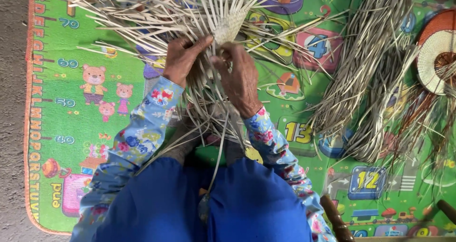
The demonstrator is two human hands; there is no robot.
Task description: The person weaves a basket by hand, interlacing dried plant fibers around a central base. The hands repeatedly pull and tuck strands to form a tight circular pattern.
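The blue skirt (247,204) over the person's lap lies nearest the camera, with flowered sleeves (137,137) running up from it toward the two hands. The left hand (183,59) and the right hand (240,78) meet at the centre of a half-woven piece of straw (228,26), held up off the lap so that its loose strips (142,14) can fan outward and away from the fingers on every side. The left fingers (199,41) are curled nearly closed, thumb and forefinger pinching a strip at the edge of the tight woven patch; the right fingers (223,61) are bent and closed around the strips just below that patch, seemingly steadying them so the weave does not slacken. More strips hang down from under the fingers across the lap. Well off to the right of the right fingers lies a thick bundle of straw (365,66), laid lengthwise within reach, and beyond it a round woven piece in orange and white (434,47). All of this rests on a green play mat (90,52) spread over the floor (12,80). No basket, bowl or other container shows here; the straw lies loose.
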